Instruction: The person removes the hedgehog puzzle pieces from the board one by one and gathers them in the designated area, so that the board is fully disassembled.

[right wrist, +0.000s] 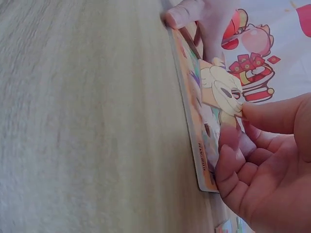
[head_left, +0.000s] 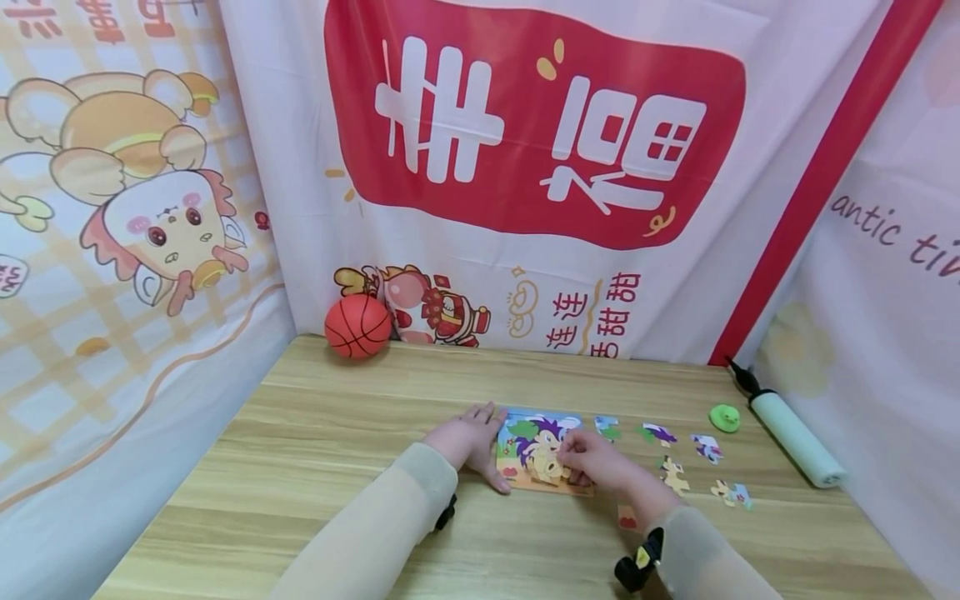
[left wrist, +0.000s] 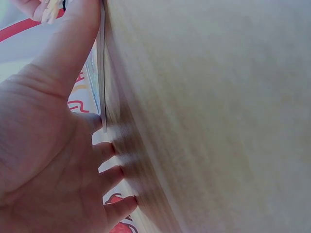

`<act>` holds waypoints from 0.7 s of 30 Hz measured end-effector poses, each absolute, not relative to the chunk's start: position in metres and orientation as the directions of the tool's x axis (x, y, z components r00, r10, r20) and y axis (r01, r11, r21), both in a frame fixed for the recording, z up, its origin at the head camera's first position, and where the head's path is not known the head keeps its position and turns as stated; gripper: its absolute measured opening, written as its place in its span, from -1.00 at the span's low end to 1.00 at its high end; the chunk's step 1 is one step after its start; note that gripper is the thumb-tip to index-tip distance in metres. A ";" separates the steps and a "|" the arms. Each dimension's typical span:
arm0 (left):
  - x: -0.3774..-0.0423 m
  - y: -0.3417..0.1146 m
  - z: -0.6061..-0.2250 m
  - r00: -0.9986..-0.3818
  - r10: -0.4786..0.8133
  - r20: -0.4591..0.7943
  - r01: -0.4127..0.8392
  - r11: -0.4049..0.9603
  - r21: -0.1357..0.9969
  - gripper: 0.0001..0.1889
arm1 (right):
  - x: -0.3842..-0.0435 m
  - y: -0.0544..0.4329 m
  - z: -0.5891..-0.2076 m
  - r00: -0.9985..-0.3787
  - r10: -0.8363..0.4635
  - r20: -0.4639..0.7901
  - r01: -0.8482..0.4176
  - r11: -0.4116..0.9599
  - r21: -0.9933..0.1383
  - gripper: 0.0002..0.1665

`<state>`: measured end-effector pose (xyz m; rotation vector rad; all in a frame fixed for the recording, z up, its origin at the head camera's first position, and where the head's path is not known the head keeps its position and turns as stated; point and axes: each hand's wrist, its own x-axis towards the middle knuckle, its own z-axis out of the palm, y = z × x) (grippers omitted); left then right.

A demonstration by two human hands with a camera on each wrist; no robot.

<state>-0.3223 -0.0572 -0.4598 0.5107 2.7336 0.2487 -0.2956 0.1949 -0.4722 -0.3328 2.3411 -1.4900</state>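
Note:
A cartoon puzzle board (head_left: 519, 481) lies on the wooden table between both hands, showing a purple-haired figure. My left hand (head_left: 476, 442) rests along the board's left edge, fingers spread and thumb at the near corner. In the left wrist view its fingertips touch the tabletop beside the board. My right hand (head_left: 597, 461) pinches a tan puzzle piece (right wrist: 221, 87) between thumb and fingers. That piece is tilted up over the board in the right wrist view, and the lower fingers of this hand are by the board's edge.
Several loose puzzle pieces (head_left: 673, 477) lie right of the board, one partly behind the right forearm. Farther right are a green duck toy (head_left: 724, 418) and a pale green hand pump (head_left: 797, 437). A red toy basketball (head_left: 357, 326) sits at the back left, against the printed curtain (head_left: 292, 208).

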 end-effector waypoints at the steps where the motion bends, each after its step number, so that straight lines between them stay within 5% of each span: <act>1: -0.322 -0.058 -0.460 -0.875 0.379 -0.303 0.318 0.920 0.230 0.43 | -0.295 0.196 -0.471 -0.910 -0.384 -0.156 -0.016 0.409 -0.913 -0.86; 21: -0.319 -0.056 -0.453 -0.874 0.372 -0.313 0.306 0.921 0.239 0.44 | -0.275 0.334 -0.417 -0.928 -0.303 -0.218 0.069 0.434 -0.898 -0.75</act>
